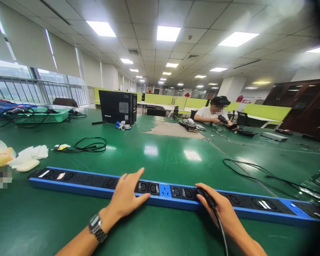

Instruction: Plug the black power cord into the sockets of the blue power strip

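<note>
On the blue power strip (165,191), which lies lengthwise before me across the green table (160,233), I see a white sticker (44,174) near the left end and a pair of white strips (264,204) toward the right end; if they carry writing, it is too small for me to read. The grey label (124,107) on the black computer tower (109,105), standing further back, is also not readable from here.

My left hand (126,195) is open, with the thumb well apart from the fingers; it lies over the power strip, left of its middle, and grips nothing. A metal watch (97,227) is on this wrist. My right hand (224,206) is closed around a black plug (208,199), between thumb and fingers, just above the sockets or against them. Its black cord (222,229) runs down toward me and is cut off by the lower edge.

My right fingers hide the end of the plug, so I cannot tell whether it sits in a socket. My left hand covers some other sockets. The right end of the power strip goes into a dark blur. At the left edge, a pixelated patch (0,179) hides what is there.
</note>
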`<action>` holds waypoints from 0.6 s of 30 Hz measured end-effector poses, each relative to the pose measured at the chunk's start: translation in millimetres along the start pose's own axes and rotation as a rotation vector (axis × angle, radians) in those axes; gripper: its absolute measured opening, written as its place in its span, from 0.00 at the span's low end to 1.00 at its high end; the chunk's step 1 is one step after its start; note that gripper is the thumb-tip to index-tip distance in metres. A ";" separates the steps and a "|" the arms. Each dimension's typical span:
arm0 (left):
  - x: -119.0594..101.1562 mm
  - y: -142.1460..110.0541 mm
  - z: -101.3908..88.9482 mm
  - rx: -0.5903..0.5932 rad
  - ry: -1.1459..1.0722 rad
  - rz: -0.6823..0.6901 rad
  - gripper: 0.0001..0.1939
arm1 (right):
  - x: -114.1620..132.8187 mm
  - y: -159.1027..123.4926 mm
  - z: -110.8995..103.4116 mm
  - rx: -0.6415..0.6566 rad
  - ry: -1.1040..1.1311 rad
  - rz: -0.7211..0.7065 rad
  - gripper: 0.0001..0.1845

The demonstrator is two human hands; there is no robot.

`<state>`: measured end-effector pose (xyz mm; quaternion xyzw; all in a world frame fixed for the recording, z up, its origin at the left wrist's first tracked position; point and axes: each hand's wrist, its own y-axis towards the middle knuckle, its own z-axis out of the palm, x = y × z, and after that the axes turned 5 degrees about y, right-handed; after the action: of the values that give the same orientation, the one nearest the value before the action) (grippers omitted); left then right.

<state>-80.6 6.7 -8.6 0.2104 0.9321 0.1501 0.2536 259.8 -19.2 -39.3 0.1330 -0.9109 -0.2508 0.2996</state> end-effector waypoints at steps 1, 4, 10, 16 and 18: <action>-11.0 5.0 5.9 0.003 -0.037 0.031 0.38 | -0.3 -0.7 1.9 -0.001 -0.024 -0.004 0.19; -51.9 23.8 29.2 0.030 -0.174 0.157 0.33 | -4.7 -4.4 4.2 0.030 -0.139 -0.023 0.21; -131.8 54.2 80.6 0.157 -0.154 0.380 0.29 | -19.6 -14.8 2.1 0.039 -0.419 -0.043 0.39; -152.8 58.8 87.8 0.056 -0.184 0.281 0.17 | -16.3 -13.5 4.0 0.041 -0.441 -0.002 0.33; -142.3 55.4 76.0 -0.040 -0.233 0.221 0.17 | -13.1 -11.8 5.0 0.026 -0.443 0.037 0.35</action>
<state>89.1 1.1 8.3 0.3223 0.8644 0.1703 0.3463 268.1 -22.1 -55.4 0.0618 -0.9599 -0.2564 0.0949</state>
